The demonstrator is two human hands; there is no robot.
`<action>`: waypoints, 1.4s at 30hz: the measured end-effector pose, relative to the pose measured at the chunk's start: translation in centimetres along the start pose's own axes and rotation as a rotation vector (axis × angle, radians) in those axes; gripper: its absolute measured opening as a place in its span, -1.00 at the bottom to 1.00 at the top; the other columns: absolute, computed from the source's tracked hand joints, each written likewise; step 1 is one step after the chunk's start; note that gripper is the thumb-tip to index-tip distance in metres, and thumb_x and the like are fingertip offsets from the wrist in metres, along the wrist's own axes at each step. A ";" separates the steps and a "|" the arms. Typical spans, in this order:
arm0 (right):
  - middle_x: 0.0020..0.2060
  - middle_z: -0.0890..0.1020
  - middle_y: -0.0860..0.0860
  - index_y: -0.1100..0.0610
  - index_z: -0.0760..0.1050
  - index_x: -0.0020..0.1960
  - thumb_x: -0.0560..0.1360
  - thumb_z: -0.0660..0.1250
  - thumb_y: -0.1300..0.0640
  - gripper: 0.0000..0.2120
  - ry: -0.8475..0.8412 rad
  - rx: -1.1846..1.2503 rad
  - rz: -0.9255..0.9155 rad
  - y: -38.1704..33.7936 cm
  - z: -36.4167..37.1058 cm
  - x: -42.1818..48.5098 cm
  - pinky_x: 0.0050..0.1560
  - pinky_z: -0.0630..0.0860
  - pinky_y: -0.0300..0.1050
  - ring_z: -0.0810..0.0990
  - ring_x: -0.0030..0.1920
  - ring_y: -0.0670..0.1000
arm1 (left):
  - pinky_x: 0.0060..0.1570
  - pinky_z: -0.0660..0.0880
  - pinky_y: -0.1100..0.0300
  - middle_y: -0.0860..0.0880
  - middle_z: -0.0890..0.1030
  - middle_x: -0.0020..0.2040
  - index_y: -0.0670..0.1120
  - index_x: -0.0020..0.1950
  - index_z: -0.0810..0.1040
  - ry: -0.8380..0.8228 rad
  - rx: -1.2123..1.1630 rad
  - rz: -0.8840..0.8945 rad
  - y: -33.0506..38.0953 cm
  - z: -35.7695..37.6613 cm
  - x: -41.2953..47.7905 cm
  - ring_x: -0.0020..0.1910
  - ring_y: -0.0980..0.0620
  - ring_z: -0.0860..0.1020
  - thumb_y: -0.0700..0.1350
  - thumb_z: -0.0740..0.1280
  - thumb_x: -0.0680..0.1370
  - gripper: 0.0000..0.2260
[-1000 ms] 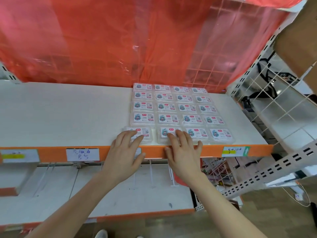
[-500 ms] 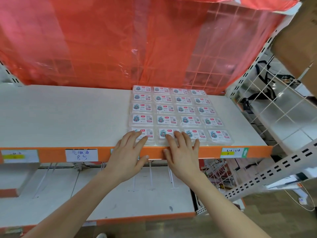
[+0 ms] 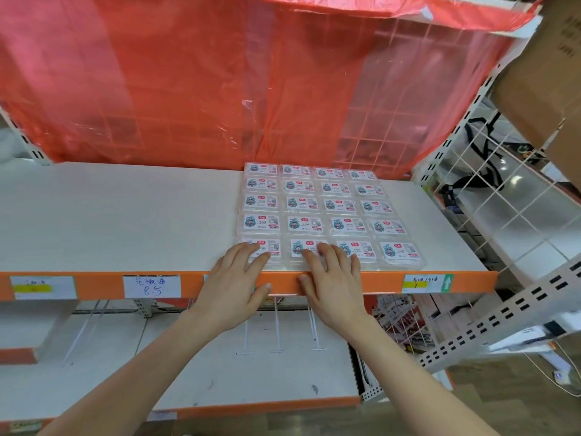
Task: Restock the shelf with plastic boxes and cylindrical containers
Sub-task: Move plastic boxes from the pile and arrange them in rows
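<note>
Squaring the plastic boxes beneath left hand and right hand, both flat, gripping nothing. Push evenly, lightly.

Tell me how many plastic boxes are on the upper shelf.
20 plastic boxes, in a block four across and five deep on the right half of the shelf; the left hand and right hand rest on its front row. More may lie underneath.

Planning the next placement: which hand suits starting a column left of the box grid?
Left, likely: left hand rests on the front-left box, beside bare shelf; right hand lies a column further right.
</note>
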State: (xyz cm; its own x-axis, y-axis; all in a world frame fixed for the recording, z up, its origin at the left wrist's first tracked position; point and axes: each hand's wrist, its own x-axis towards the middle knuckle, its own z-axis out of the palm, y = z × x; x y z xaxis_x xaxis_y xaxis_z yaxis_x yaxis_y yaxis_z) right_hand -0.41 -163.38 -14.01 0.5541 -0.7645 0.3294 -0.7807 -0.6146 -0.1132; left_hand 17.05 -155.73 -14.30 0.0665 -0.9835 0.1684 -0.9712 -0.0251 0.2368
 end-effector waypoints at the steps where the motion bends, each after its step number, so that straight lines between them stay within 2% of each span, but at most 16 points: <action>1: 0.09 0.58 0.19 0.17 0.55 0.15 0.41 0.42 0.07 -0.65 -0.002 0.014 0.004 -0.1 -0.1 0.2 0.09 0.41 0.32 0.54 0.12 0.26 | 0.39 0.14 0.09 -0.08 0.24 0.45 -0.07 0.45 0.26 -0.001 -0.008 -0.004 -0.1 -0.3 0.1 0.45 -0.03 0.14 0.08 0.18 0.57 -0.52; 4: 0.11 0.55 0.20 0.18 0.54 0.14 0.45 0.35 0.07 -0.69 -0.016 0.049 -0.002 -0.9 -0.5 1.3 0.13 0.38 0.27 0.50 0.16 0.25 | 0.32 0.22 0.08 -0.12 0.34 0.40 -0.10 0.41 0.34 0.014 -0.019 -0.053 -0.7 -1.8 0.3 0.40 -0.07 0.25 0.12 0.12 0.53 -0.50; 7: 0.22 0.49 0.20 0.17 0.48 0.23 0.50 0.26 0.04 -0.65 -0.028 0.070 -0.049 -2.7 -0.4 3.1 0.21 0.28 0.24 0.42 0.25 0.23 | 0.24 0.32 0.01 -0.17 0.43 0.32 -0.15 0.34 0.43 0.071 -0.008 -0.133 -2.0 -3.6 0.0 0.33 -0.13 0.35 0.16 0.03 0.48 -0.43; 12: 0.34 0.36 0.14 0.11 0.35 0.36 0.56 0.12 -0.01 -0.59 -0.085 0.119 -0.175 -7.7 0.8 6.2 0.32 0.13 0.12 0.28 0.35 0.14 | 0.22 0.31 0.02 -0.14 0.40 0.35 -0.12 0.38 0.39 0.094 0.054 -0.333 -6.4 -6.4 -2.4 0.35 -0.10 0.32 0.23 -0.17 0.40 -0.27; 15: 0.38 0.30 0.11 0.08 0.29 0.40 0.58 0.07 -0.04 -0.57 -0.143 0.125 -0.268 -11.7 1.7 7.6 0.34 0.09 0.08 0.22 0.38 0.09 | 0.15 0.37 -0.04 -0.19 0.46 0.29 -0.17 0.32 0.45 0.134 0.082 -0.440 -9.4 -7.7 -4.8 0.29 -0.17 0.39 0.21 -0.12 0.42 -0.30; 22: 0.39 0.28 0.08 0.05 0.23 0.43 0.59 0.04 -0.04 -0.57 -0.206 0.151 -0.464 -23.5 3.7 9.7 0.31 0.11 0.02 0.21 0.37 0.07 | 0.16 0.37 -0.04 -0.17 0.45 0.29 -0.15 0.33 0.44 0.165 0.107 -0.659 -17.4 -11.1 -12.0 0.28 -0.16 0.38 0.23 -0.11 0.43 -0.31; 26: 0.38 0.30 0.06 0.05 0.20 0.45 0.59 0.02 -0.06 -0.55 -0.214 0.150 -0.589 -32.1 4.4 10.5 0.27 0.15 -0.01 0.24 0.35 0.07 | 0.20 0.34 0.00 -0.14 0.45 0.29 -0.13 0.33 0.43 0.192 0.120 -0.725 -22.8 -13.6 -16.9 0.28 -0.14 0.37 0.24 -0.19 0.38 -0.25; 28: 0.36 0.32 0.07 0.06 0.22 0.44 0.59 0.04 -0.05 -0.55 -0.213 0.168 -0.629 -36.7 4.6 10.7 0.26 0.17 -0.02 0.28 0.33 0.08 | 0.21 0.31 0.06 -0.10 0.43 0.31 -0.10 0.35 0.41 0.181 0.134 -0.756 -25.6 -14.6 -19.3 0.30 -0.10 0.36 0.24 -0.17 0.40 -0.29; 33: 0.33 0.36 0.06 0.06 0.26 0.41 0.58 0.06 -0.05 -0.57 -0.226 0.198 -0.679 -46.1 5.5 10.8 0.22 0.20 -0.03 0.30 0.31 0.08 | 0.22 0.30 0.07 -0.09 0.39 0.35 -0.08 0.40 0.34 0.187 0.166 -0.774 -32.2 -16.4 -24.4 0.34 -0.07 0.31 0.12 0.12 0.58 -0.55; 42: 0.32 0.36 0.04 0.05 0.25 0.40 0.59 0.02 -0.07 -0.58 -0.315 0.213 -0.756 -57.2 8.0 11.5 0.23 0.21 -0.03 0.30 0.29 0.09 | 0.30 0.27 0.06 -0.04 0.40 0.36 -0.06 0.39 0.35 0.232 0.135 -0.858 -40.9 -18.9 -30.5 0.34 -0.06 0.32 0.08 0.14 0.58 -0.58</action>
State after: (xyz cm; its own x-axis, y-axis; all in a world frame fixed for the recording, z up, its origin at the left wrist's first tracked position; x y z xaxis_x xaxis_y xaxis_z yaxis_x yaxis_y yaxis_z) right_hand 52.96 -138.56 -11.20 0.9846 -0.1319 0.1149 -0.1138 -0.9818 -0.1519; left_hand 59.06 -121.30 -11.09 0.8120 -0.5559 0.1781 -0.5837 -0.7698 0.2583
